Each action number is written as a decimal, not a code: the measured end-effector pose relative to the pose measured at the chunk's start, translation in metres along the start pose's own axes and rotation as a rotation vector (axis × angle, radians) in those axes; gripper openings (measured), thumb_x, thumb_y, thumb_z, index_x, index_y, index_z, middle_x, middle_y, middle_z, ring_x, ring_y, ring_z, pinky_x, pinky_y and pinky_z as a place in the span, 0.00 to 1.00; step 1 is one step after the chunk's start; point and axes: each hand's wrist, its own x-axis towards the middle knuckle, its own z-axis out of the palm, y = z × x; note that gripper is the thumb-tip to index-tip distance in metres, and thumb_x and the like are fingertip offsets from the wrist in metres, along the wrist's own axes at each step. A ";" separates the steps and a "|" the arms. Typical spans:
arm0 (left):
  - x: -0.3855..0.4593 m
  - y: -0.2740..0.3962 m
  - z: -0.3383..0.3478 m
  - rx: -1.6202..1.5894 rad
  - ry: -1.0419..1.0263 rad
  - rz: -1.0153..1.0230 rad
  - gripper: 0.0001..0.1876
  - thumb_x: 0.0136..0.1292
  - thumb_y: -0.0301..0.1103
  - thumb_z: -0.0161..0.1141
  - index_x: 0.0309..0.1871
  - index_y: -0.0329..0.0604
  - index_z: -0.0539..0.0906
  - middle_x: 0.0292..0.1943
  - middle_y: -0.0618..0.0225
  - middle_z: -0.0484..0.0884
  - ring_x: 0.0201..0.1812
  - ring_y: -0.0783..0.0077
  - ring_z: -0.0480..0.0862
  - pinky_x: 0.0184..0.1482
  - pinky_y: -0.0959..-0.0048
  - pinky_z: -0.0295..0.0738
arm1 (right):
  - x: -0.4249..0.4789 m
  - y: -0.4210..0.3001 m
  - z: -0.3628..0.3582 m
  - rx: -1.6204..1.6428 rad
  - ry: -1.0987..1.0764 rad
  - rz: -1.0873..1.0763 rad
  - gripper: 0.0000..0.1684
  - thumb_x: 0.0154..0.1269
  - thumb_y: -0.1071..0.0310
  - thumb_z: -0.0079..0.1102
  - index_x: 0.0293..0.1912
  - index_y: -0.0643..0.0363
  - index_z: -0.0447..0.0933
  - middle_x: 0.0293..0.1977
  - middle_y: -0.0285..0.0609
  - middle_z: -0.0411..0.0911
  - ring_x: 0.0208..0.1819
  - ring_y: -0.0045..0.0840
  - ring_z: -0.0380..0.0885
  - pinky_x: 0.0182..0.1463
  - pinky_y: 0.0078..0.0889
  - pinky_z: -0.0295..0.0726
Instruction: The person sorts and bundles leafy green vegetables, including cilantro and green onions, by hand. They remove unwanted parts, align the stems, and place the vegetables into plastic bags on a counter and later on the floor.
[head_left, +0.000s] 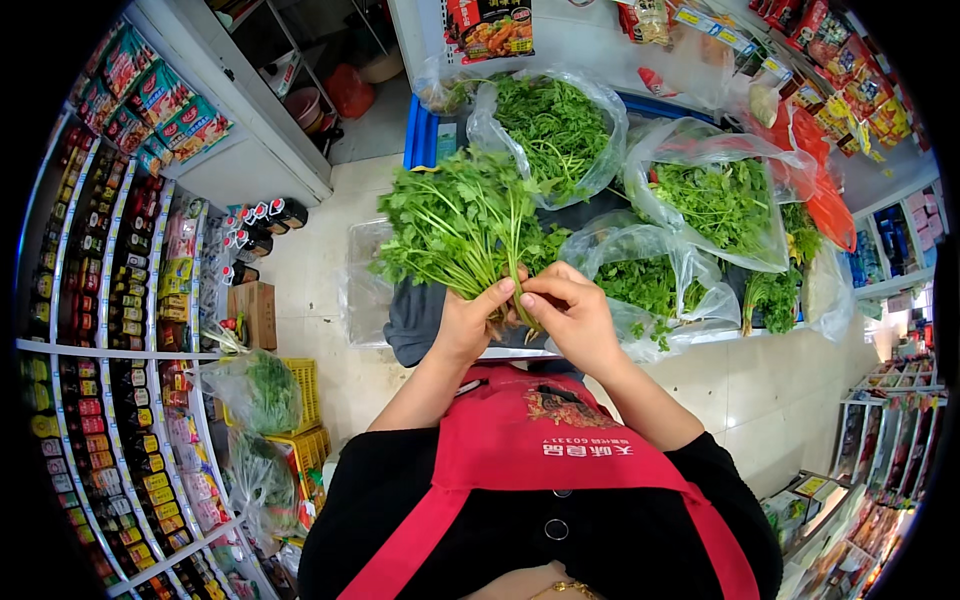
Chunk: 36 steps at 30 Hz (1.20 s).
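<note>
My left hand (466, 322) is closed around the lower stems of a bunch of leafy greens (457, 225), which looks like coriander or Chinese celery. Its leaves fan out up and to the left, and pale roots hang below my fingers. With thumb and fingertips, my right hand (574, 311) pinches a few stems (519, 251) at the bunch's right edge, close to the roots. Both hands meet at the stem bases, above the near edge of a low display. Just beyond my right hand is an open plastic bag (634, 281) of darker greens.
More open bags of greens (559, 127) (724, 199) fill the display. A red plastic bag (821, 180) lies at right. Dark bottles (259, 225), a cardboard box (253, 311) and yellow crates (304, 390) with bagged vegetables stand on the left, beside stocked shelves (105, 345).
</note>
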 end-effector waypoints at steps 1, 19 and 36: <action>-0.001 0.000 0.000 -0.001 0.003 0.001 0.13 0.55 0.29 0.59 0.44 0.38 0.73 0.35 0.66 0.76 0.30 0.78 0.76 0.24 0.82 0.71 | 0.001 0.001 0.000 0.072 0.000 0.009 0.06 0.54 0.74 0.58 0.33 0.66 0.76 0.27 0.39 0.70 0.25 0.17 0.71 0.27 0.18 0.70; 0.011 0.016 -0.043 -0.350 -0.013 0.139 0.07 0.62 0.35 0.52 0.34 0.41 0.71 0.25 0.73 0.67 0.23 0.79 0.61 0.23 0.82 0.58 | -0.024 0.015 -0.059 0.624 0.316 0.049 0.07 0.64 0.67 0.47 0.36 0.61 0.68 0.26 0.39 0.71 0.21 0.16 0.69 0.25 0.17 0.70; 0.008 0.007 -0.030 -0.251 -0.149 0.061 0.13 0.58 0.37 0.58 0.38 0.38 0.72 0.28 0.68 0.74 0.27 0.77 0.73 0.25 0.84 0.67 | -0.003 -0.020 -0.017 -0.293 -0.287 -0.129 0.16 0.48 0.69 0.64 0.39 0.63 0.74 0.32 0.44 0.72 0.26 0.32 0.74 0.30 0.28 0.73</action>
